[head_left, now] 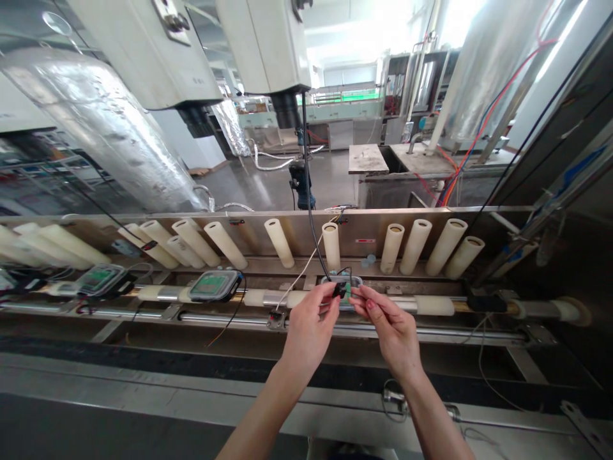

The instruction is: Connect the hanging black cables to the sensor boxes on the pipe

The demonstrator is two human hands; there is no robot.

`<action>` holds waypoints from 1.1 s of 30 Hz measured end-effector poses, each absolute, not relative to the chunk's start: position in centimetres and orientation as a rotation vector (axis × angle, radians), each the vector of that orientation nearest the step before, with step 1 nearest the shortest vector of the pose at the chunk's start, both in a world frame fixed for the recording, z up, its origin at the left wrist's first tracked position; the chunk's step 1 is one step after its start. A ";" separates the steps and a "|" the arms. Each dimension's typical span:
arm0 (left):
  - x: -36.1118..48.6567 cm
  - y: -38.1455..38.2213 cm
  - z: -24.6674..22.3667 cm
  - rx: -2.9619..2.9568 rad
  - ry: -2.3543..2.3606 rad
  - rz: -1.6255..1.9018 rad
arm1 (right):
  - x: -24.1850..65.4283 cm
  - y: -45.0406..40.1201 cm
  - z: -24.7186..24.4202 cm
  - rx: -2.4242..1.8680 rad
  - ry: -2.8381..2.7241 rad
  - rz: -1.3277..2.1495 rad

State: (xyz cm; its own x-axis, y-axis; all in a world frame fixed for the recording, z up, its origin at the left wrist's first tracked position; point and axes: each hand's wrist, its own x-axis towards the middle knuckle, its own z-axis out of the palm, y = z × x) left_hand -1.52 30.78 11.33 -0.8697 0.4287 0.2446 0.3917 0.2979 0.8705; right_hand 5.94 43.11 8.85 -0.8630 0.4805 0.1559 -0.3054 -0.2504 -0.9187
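Fingers of the left hand (309,319) pinch a small black clip (340,289) at their tips. It is between the two hands, at the far end of the left hand and just left of the right hand's tips. Black cord (312,223) goes up and away from the clip's far side, leaning a bit to the left. The clip is too small and too covered to tell which way its long side runs or where its front points.

The left hand is almost closed, with only the clip's width between thumb and finger. The right hand (395,324) is nearly closed too, thumb and finger tips together. It seems to pinch a thin wire (355,296), but that bit is hard to see.

Just past the hands is a clear case (358,280) with green inside, partly hidden. A shiny bar (405,303) runs sideways behind them. Farther past the hands, pale tubes (331,246) stand in a row.
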 end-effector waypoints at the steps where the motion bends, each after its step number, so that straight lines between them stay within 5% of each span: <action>1: -1.5 30.8 11.4 0.788 2.503 1.660 | 5.9 43.1 8.9 -0.224 -1.512 2.145; 14: -1.4 30.7 11.9 0.831 2.503 1.661 | 6.5 43.8 9.0 -0.215 -1.743 2.038; 23: -1.6 30.4 11.3 0.847 2.550 1.637 | 6.4 43.5 8.8 -0.245 -1.364 2.354; 33: -1.6 30.5 11.4 0.850 2.558 1.617 | 6.2 44.0 8.1 -0.407 -1.426 2.326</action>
